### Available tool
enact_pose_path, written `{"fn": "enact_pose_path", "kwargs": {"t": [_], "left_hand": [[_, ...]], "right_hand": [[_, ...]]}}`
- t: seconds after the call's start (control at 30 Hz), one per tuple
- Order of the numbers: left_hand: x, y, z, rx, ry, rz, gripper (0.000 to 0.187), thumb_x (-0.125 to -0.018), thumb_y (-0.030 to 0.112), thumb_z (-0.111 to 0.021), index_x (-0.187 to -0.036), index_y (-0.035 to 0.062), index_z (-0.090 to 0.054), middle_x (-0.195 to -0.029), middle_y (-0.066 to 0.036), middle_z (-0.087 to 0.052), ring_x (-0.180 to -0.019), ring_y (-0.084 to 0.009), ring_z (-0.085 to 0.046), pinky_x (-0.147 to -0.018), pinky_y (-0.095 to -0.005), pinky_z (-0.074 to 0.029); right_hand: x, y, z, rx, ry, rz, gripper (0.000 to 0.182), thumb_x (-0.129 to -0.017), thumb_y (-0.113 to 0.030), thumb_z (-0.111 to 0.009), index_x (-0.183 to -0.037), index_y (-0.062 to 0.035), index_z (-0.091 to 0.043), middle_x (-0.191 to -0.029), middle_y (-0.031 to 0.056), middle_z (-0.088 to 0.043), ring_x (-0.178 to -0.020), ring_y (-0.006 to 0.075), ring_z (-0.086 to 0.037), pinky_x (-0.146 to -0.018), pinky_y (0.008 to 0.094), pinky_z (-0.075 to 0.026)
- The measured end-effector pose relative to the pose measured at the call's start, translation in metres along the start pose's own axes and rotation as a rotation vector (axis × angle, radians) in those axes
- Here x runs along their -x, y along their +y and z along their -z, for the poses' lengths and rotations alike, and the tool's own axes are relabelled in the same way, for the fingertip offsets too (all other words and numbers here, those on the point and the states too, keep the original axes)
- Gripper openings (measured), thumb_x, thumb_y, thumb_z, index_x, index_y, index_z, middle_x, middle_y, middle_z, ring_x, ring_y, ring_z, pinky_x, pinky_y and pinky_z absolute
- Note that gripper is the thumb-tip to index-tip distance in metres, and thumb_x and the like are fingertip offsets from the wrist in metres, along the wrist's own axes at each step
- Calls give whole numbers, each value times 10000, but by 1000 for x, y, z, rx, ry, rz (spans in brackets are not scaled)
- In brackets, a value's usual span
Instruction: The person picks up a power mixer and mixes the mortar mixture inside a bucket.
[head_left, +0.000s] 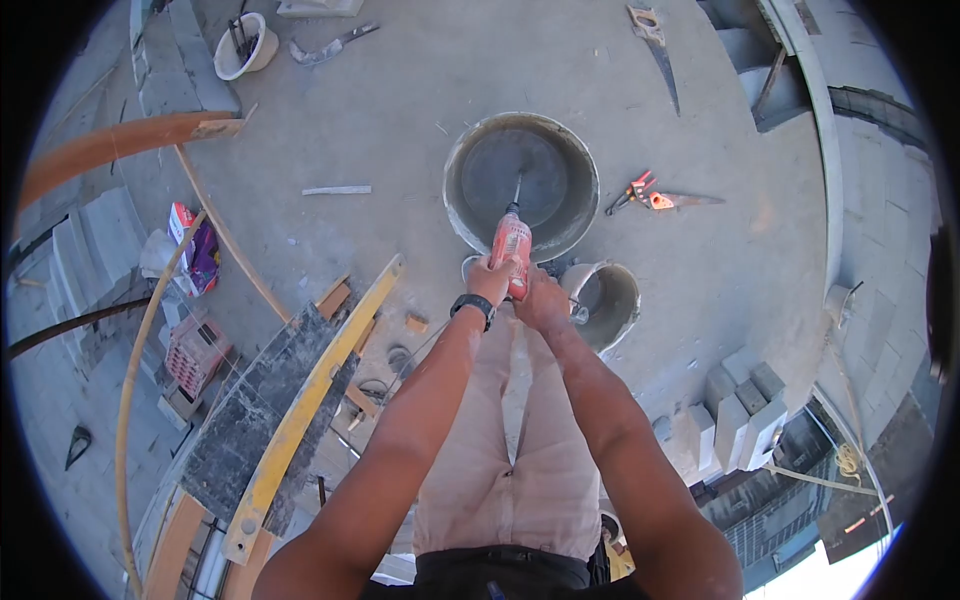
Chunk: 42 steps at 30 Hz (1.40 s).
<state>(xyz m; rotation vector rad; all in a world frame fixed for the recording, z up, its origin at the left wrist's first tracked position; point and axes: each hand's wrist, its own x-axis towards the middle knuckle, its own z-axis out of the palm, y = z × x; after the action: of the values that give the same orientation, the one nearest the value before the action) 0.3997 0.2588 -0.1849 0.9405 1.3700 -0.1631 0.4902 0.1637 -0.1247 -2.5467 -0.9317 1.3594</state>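
Both hands grip a red power mixer drill (511,242) held out in front of me. My left hand (492,280), with a black watch on its wrist, holds the near left side of the tool. My right hand (541,299) clasps it from the right. The mixer shaft (518,187) runs down into a large round tub (570,215) holding grey mortar. I stand above it in light trousers.
A smaller bucket (622,312) sits by my right hand. A handsaw (655,45), an orange-handled tool (650,198), a white bucket (262,52), grey blocks (740,415), a yellow level (315,385) and curved orange pipes (110,145) lie around on the concrete floor.
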Motion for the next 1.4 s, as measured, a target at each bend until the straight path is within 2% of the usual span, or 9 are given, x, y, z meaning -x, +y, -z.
{"fn": "enact_pose_path", "kwargs": {"t": [0.07,0.17,0.5,0.6,0.67,0.83,1.0,1.23,1.4], "left_hand": [[-13,0,-1,-105,63,-103,507,-836,280,-739,-1170,-67,-582,-1032,-155,-656,-842,-214,-690,-678,-356,-602],[-2,4,-3,-35,16,2,488,-835,282,-734,-1137,-76,-593,-992,-160,-659,-830,-225,-694,-659,-361,-607],[-4,1,-14,-94,53,-125,458,-834,275,-724,-1090,-88,-612,-982,-175,-664,-826,-240,-695,-647,-371,-611],[18,23,-10,17,11,70,512,-848,319,-719,-1127,-90,-586,-1015,-179,-661,-835,-251,-697,-676,-402,-613],[0,10,-15,72,16,174,670,-807,479,-720,-1112,-108,-618,-990,-189,-679,-831,-270,-715,-602,-394,-621],[-21,-13,-16,-36,45,149,799,-778,609,-684,-1092,-124,-628,-1033,-248,-673,-860,-315,-711,-660,-385,-601],[-23,-14,-18,-184,122,112,863,-785,660,-630,-1111,-139,-608,-1077,-302,-651,-1001,-390,-661,-850,-414,-532],[-27,-25,-22,-247,145,89,880,-792,685,-609,-1121,-131,-606,-1078,-291,-654,-1016,-398,-654,-867,-417,-521],[-17,-13,-24,-42,86,154,846,-814,654,-609,-1124,-133,-599,-1061,-281,-661,-1005,-374,-665,-850,-400,-531]], "right_hand": [[-9,-3,5,-3,13,7,619,-790,-315,-671,-1324,-81,-464,-1203,179,-613,-1056,360,-626,-881,466,-515],[-5,5,10,49,-50,-4,604,-792,-321,-662,-1313,-81,-473,-1223,178,-603,-1059,367,-622,-880,468,-515],[-5,23,9,20,19,63,550,-803,-313,-646,-1282,-93,-491,-1179,191,-618,-1015,393,-633,-858,476,-516],[-5,15,9,5,14,54,561,-792,-302,-653,-1283,-88,-487,-1166,201,-618,-1015,396,-632,-856,483,-515],[-7,15,16,23,-1,46,579,-784,-295,-658,-1295,-88,-481,-1165,205,-618,-1015,395,-633,-856,483,-515],[-2,15,17,74,-53,48,668,-768,-294,-668,-1368,-102,-445,-1230,178,-601,-1040,374,-632,-881,461,-520],[-10,23,13,115,-107,73,665,-775,-298,-660,-1371,-95,-445,-1261,165,-590,-1067,357,-627,-897,454,-519],[-10,17,31,161,-172,39,608,-796,-291,-630,-1344,-81,-472,-1260,166,-590,-1097,344,-616,-905,448,-517],[-11,17,38,194,-198,59,593,-800,-285,-626,-1336,-78,-479,-1253,173,-592,-1064,357,-630,-901,447,-520]]}}
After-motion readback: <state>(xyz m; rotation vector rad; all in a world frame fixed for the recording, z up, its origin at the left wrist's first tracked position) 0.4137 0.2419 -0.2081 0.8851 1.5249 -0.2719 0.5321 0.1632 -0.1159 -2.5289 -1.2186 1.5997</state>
